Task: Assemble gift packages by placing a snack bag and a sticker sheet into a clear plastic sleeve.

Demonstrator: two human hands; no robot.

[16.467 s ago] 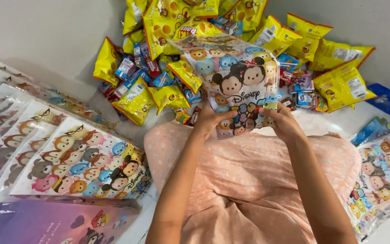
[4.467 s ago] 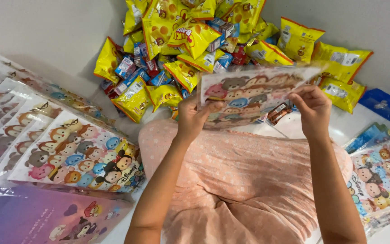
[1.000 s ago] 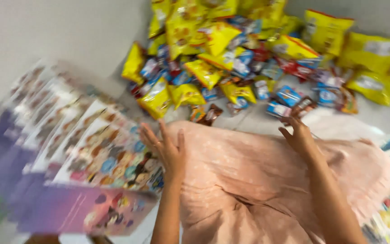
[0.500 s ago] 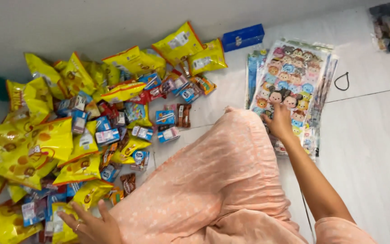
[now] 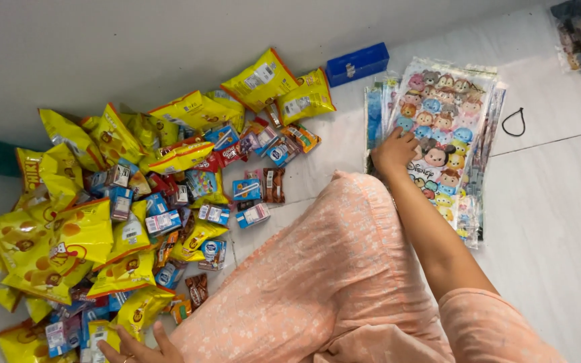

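Right hand on the stack of cartoon bags, left hand down among the snacks.

The right hand (image 5: 393, 152) lies flat, fingers spread, on the left edge of the bag stack (image 5: 446, 128) at upper right of the frame. The left hand (image 5: 137, 349), bottom left, rests open on the floor beside yellow snack packets (image 5: 82, 235); nothing is held. A blue box (image 5: 357, 63) sits at top centre.

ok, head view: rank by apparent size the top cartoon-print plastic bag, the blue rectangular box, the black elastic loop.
1. Cartoon-print plastic bag, largest.
2. Blue rectangular box.
3. Black elastic loop, smallest.
All lie on the floor at similar distance, so the order looks reliable.
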